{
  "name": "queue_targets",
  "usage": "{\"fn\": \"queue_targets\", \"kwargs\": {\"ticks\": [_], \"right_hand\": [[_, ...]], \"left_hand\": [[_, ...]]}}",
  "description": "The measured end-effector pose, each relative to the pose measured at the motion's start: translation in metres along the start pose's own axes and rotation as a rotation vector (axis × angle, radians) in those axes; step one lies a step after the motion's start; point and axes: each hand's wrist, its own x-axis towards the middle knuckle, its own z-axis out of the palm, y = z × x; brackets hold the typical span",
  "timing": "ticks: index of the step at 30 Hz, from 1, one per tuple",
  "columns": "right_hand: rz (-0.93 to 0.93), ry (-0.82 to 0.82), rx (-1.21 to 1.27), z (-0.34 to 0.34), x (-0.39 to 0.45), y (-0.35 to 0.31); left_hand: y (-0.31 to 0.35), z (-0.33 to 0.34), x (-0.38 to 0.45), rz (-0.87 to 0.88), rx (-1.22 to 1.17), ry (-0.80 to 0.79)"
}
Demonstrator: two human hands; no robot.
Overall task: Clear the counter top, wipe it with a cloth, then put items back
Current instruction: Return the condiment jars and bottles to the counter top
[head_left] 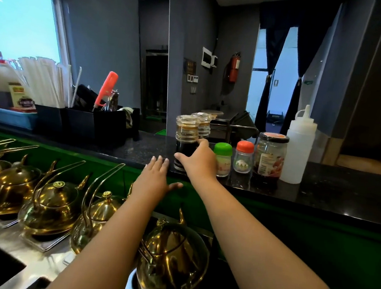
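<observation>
A dark stone counter top [333,191] runs across the middle. On it stand a glass sauce bottle [186,134] with dark liquid, a second similar bottle [204,124] behind it, a green-capped shaker [223,156], an orange-capped shaker [243,157], a glass jar [269,157] and a white squeeze bottle [298,149]. My right hand [198,161] curls around the lower part of the front sauce bottle, thumb on its left side. My left hand [155,180] lies flat with straight fingers on the counter's front edge, just left of that bottle. No cloth is visible.
Black organiser boxes [80,123] with straws and utensils and a blue tray [7,116] stand on the counter's left. Several brass teapots [53,203] fill the lower steel surface under my arms. A green panel [314,242] fronts the counter.
</observation>
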Motion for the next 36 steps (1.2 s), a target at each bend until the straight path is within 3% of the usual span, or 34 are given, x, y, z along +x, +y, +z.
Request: {"fn": "queue_targets", "kwargs": {"ticks": [8,22,27,31,36], "right_hand": [[0.057,0.08,-0.089,0.015,0.009,0.0],[0.069,0.081,-0.085,0.015,0.009,0.006],[-0.12,0.095,0.042,-0.003,-0.024,0.026],[-0.31,0.226,0.044,-0.034,-0.038,0.043],[-0.264,0.262,-0.073,-0.062,-0.024,0.051]], "left_hand": [[-0.001,-0.007,0.007,0.007,0.033,-0.093],[0.001,-0.007,0.007,-0.018,0.016,-0.1],[0.005,-0.016,0.005,-0.033,0.044,-0.143],[0.03,-0.021,-0.007,-0.059,0.021,-0.062],[0.059,-0.006,-0.025,-0.051,-0.041,0.114]]}}
